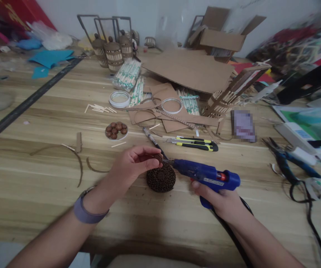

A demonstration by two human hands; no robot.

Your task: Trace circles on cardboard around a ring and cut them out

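My left hand (128, 163) pinches a small round brown bead (158, 158) between thumb and fingertips. My right hand (223, 203) is wrapped round the handle of a blue hot glue gun (196, 170), its nozzle pointing left at the bead. Whether the tip touches the bead I cannot tell. Just below both sits a round, dark brown piece of coiled corrugated cardboard (161, 179) on the wooden table. Beyond my left hand, a small round dish (116, 139) holds several similar brown beads (118, 126).
A yellow-black utility knife (196, 143) and a pen (152, 137) lie ahead. Pliers (285, 160) lie at the right. Tape rolls (120, 99), cardboard sheets (190, 69) and stick bundles (127, 74) stand farther back, beside lantern-like stick models (113, 56). The gun's black cable (230, 232) runs towards me.
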